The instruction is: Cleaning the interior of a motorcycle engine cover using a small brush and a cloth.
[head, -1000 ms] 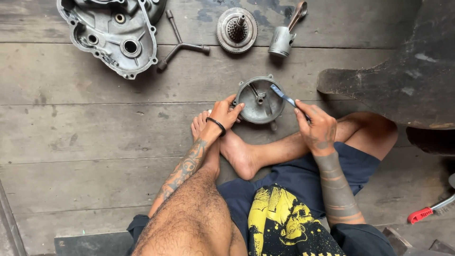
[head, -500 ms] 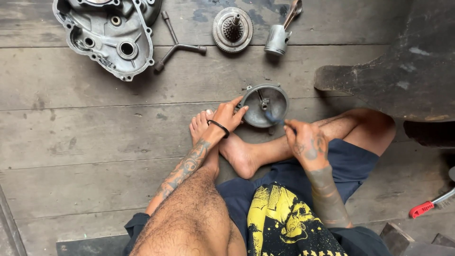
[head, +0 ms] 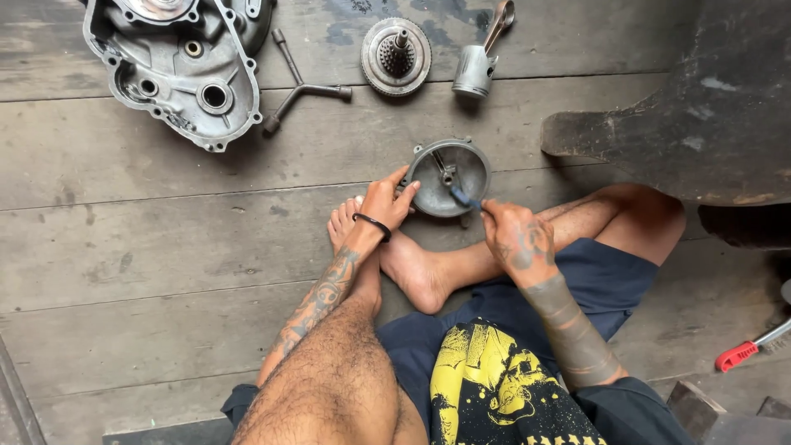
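Now the left hand (head: 386, 202) fingers curl against the round metal housing's (head: 449, 177) left rim on the plank floor (head: 165, 239), the right hand (head: 511, 235) fingers pinching a blue-handled tool (head: 463, 199) inside its bowl, bare boards beyond.

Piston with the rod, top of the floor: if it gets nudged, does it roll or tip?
The piston looks like solid metal, so probably heavy for its size. It seems to stand on end with the rod leaning out to one side, so a push may well tip it. Once down, its round body could roll on the plank floor.
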